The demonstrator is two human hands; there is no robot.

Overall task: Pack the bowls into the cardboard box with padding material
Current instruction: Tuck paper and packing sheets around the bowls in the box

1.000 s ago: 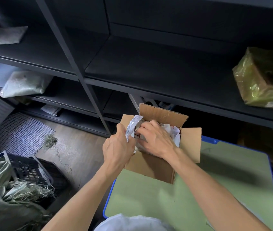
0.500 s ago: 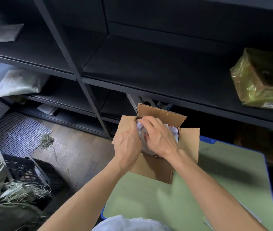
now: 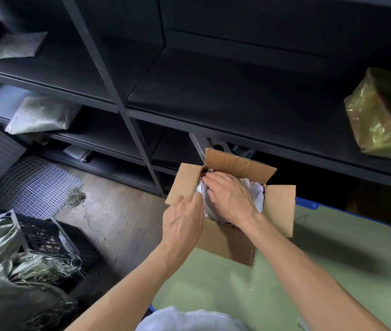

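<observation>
An open cardboard box (image 3: 227, 242) stands at the far left corner of a green table (image 3: 309, 271), its flaps spread outward. Crumpled white paper padding (image 3: 251, 189) fills the top of the box. My right hand (image 3: 230, 199) lies flat on the paper inside the box, fingers pointing left, pressing down. My left hand (image 3: 182, 223) is at the box's left wall, its fingers reaching over the rim onto the paper. No bowl is visible; the paper and my hands cover the inside.
Dark metal shelving (image 3: 189, 91) rises right behind the box. A yellow-wrapped parcel (image 3: 385, 113) sits on the shelf at right. On the floor to the left are a black crate (image 3: 46, 232), green sacks with straw (image 3: 3, 283) and a white grid mat (image 3: 34, 185).
My left hand let down the raised piece of paper and pushed it into the box. My right hand moved deeper and flattened onto the padding.
</observation>
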